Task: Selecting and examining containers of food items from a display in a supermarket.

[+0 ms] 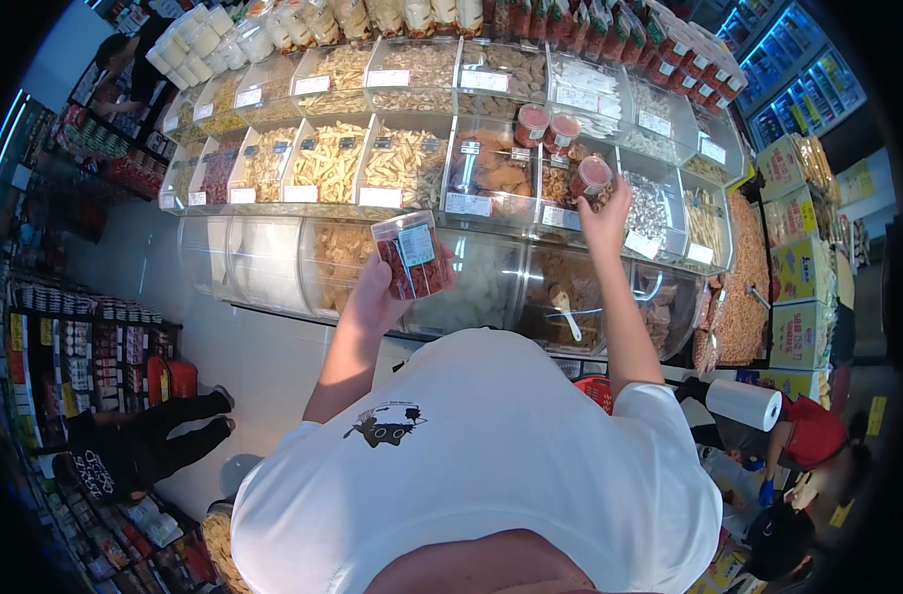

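Note:
My left hand (377, 295) holds up a clear plastic jar (410, 260) of dark red dried pieces, tilted, its white and green label turned upward. My right hand (607, 223) is farther forward, thumb and fingers around a smaller-looking jar (595, 172) with a clear lid and red contents. Two similar jars, one (531, 125) left of the other (562, 132), stand beyond it over the bins. Beneath the right hand is a clear bin of brown dried goods (559, 177). To its left sits a bin of flat orange-brown pieces (493, 172).
Tiered clear bins of dried goods (329, 160) span the front. A white scoop (566, 315) lies at a lower bin. Packed red jars (700, 70) stand back right. A loose brown heap (744, 297), bag roll (744, 405) and red basket (596, 390) are rightward. Other people stand on both sides.

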The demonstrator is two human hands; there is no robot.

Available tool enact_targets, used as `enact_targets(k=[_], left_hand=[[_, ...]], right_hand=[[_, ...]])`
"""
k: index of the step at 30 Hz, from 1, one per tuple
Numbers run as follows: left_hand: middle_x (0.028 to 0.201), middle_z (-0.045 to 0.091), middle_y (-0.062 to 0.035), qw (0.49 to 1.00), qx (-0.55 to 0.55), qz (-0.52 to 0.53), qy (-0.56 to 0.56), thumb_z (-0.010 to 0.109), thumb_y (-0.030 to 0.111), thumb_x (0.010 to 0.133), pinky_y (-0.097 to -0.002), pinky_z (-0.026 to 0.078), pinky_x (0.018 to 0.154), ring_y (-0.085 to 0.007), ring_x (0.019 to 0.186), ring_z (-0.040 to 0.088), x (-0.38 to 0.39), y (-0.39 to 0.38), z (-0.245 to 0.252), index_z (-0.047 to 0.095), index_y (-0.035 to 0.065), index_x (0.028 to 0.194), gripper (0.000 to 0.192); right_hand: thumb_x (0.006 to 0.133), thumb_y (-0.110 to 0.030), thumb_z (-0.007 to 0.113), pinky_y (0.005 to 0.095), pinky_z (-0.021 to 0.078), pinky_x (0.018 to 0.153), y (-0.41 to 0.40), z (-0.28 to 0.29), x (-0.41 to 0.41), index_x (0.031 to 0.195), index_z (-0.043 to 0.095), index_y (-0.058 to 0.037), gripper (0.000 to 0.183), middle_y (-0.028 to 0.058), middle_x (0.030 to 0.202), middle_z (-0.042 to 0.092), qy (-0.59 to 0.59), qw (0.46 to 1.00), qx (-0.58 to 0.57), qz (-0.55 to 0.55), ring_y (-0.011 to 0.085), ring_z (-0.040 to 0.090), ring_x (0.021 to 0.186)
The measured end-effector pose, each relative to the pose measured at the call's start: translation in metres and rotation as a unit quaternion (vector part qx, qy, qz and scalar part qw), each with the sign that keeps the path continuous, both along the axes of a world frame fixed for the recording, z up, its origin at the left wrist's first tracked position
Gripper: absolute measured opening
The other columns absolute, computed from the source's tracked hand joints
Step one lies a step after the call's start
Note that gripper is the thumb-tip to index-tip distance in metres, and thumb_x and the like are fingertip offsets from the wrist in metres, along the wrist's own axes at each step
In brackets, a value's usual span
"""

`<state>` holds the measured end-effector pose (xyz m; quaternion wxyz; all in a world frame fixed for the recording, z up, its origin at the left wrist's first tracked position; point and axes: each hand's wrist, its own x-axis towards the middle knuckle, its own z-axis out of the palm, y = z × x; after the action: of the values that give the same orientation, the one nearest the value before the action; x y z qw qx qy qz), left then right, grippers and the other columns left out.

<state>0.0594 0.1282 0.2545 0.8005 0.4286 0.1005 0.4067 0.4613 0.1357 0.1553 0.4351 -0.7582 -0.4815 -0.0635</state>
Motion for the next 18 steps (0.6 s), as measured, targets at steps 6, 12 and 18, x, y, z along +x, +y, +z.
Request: enact_targets(k=[6,12,18], left_hand=[[0.127,0.065,-0.0181,0.994,-0.049,-0.099,-0.008,0.064,0.069,0.091,-0.0437,0.059,0.091,-0.0288,0.106,0.070,0.029,-0.004,-0.008,0.048,-0.0007,0.144,0.089],[0.121,0.067,-0.0144,0.980,-0.019,-0.182,0.083,0.069,0.067,0.089,-0.0369,0.061,0.083,-0.0251,0.099,0.072,0.061,-0.013,0.023,0.049,0.0001,0.141,0.087],[0.124,0.064,-0.0127,0.961,-0.055,-0.254,0.094,0.074,0.057,0.091,-0.0357,0.063,0.081,-0.0238,0.099,0.074,0.076,-0.026,0.000,0.036,0.0051,0.150,0.087]], right_hand=[[0.085,-0.008,0.080,0.0419,0.0451,0.111,-0.113,0.085,-0.137,0.144,0.050,-0.0031,0.066,0.0163,0.144,0.051,0.274,0.907,0.017,0.319,0.0305,0.053,0.132],[0.089,-0.016,0.078,0.0429,0.0404,0.114,-0.138,0.147,-0.136,0.148,0.048,-0.0038,0.068,0.0169,0.147,0.049,0.243,0.887,0.011,0.393,0.0326,0.051,0.136],[0.097,-0.016,0.069,0.0391,0.0427,0.110,-0.142,0.143,-0.153,0.143,0.055,-0.0029,0.050,0.0144,0.138,0.056,0.340,0.854,0.035,0.392,0.0276,0.056,0.129]])
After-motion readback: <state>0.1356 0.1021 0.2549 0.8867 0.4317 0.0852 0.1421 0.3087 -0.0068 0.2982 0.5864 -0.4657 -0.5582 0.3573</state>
